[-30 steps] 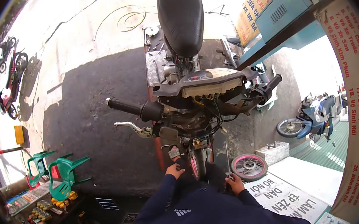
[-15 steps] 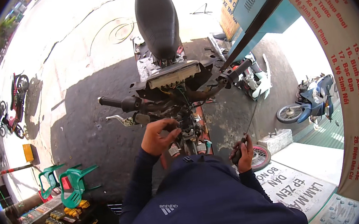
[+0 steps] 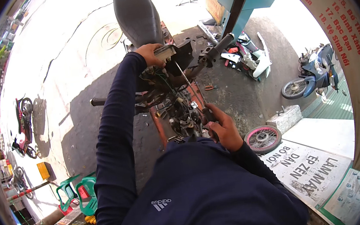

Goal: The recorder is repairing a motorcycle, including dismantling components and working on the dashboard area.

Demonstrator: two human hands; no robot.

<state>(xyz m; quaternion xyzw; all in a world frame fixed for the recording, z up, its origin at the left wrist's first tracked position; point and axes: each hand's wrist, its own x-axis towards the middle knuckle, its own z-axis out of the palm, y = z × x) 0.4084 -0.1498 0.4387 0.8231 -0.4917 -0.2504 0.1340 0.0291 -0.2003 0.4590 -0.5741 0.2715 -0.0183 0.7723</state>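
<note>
A: Where do we have our left hand [image 3: 150,56]?

B: We have it up at the front of the stripped motorcycle [image 3: 179,112], near the black saddle [image 3: 136,17]. Its fingers are curled over the edge of the instrument cluster housing [image 3: 167,52], gripping it.

A: And our right hand [image 3: 226,129]?

B: We hold it low and close to our body, wrapped around the dark handle of a long screwdriver [image 3: 208,113]. The thin metal shaft slants up and leftward, with its tip by the underside of the housing. We cannot tell whether it meets a screw there.

A: What about the handlebar grips?

B: We see the left grip [image 3: 98,101] poking out beyond our left forearm, and the right grip [image 3: 225,42] angled up on the other side.

A: What else do we have on our right?

B: We have orange-handled pliers [image 3: 211,87] lying on the ground beside the motorcycle, and white body panels [image 3: 263,64] farther out. A pink-rimmed wheel [image 3: 262,139] lies near our right forearm, next to a pale block [image 3: 285,119]. A blue motorbike [image 3: 315,73] stands well apart from us.
</note>
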